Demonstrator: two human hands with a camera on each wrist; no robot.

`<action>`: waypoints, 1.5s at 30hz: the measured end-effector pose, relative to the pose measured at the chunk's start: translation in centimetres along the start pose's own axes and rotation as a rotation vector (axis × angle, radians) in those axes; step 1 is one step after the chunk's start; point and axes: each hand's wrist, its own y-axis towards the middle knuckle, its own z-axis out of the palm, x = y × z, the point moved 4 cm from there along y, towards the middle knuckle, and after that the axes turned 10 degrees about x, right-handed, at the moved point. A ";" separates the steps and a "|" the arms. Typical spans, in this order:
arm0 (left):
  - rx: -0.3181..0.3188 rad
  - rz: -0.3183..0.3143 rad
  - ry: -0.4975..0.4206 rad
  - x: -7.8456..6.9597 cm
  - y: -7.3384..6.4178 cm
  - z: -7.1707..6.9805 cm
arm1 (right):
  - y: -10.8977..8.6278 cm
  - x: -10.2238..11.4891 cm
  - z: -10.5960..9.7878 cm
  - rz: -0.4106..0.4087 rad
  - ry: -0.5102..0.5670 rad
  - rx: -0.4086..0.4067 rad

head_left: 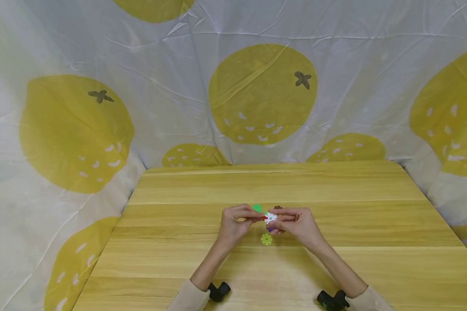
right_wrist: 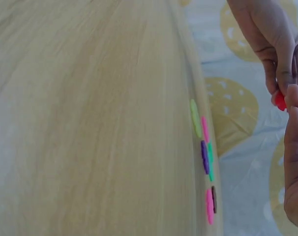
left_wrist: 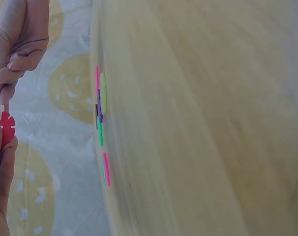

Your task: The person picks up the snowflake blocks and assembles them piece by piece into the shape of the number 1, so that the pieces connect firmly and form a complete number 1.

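Left hand (head_left: pixel 233 225) has red notched disc (left_wrist: pixel 5 130) pinched in fingertips; right hand (head_left: pixel 301 224) pinches white disc (head_left: pixel 271 218). Both up over middle of counter (head_left: pixel 159 246), red at white's nine o'clock, edges looking like they touch. Green disc (head_left: pixel 257 208) around ten, yellow-green disc (head_left: pixel 266 239) at six. Best bet: discs crosswise, notch facing notch, fingers near rim, straight gentle push. Skewed shove could probably bend teeth. Notches engaged or not, can't tell.
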 end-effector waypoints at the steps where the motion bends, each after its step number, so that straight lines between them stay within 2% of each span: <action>1: -0.001 0.000 -0.002 0.0 0.0 0.0 | 0.0 0.0 0.0 -0.001 0.001 -0.002; 7: 0.018 -0.011 -0.001 0.2 0.1 -0.1 | 0.1 -0.6 -0.1 -0.003 0.011 -0.009; 11: 0.042 -0.059 -0.007 0.4 0.0 -0.2 | 0.1 -0.8 -0.2 0.003 0.016 0.008; 15: 0.038 -0.094 -0.021 0.6 -0.1 -0.6 | 0.1 -0.9 -0.2 0.016 0.009 0.020; 22: 0.051 -0.059 -0.037 0.8 -0.3 -1.0 | 0.2 -0.8 0.0 0.017 -0.037 0.021; 28: 0.073 -0.091 -0.049 0.6 -0.4 -1.1 | 0.2 -0.8 0.1 0.013 -0.040 0.018; 32: 0.112 -0.110 -0.052 0.7 -0.5 -1.0 | 0.2 -0.9 0.2 0.015 -0.046 0.015; 39: 0.223 -0.189 -0.061 0.9 -0.5 -0.4 | 0.2 -0.9 0.3 -0.005 -0.012 0.014; 45: 0.233 -0.226 -0.040 1.0 -0.6 0.0 | 0.2 -1.0 0.3 0.002 -0.021 0.001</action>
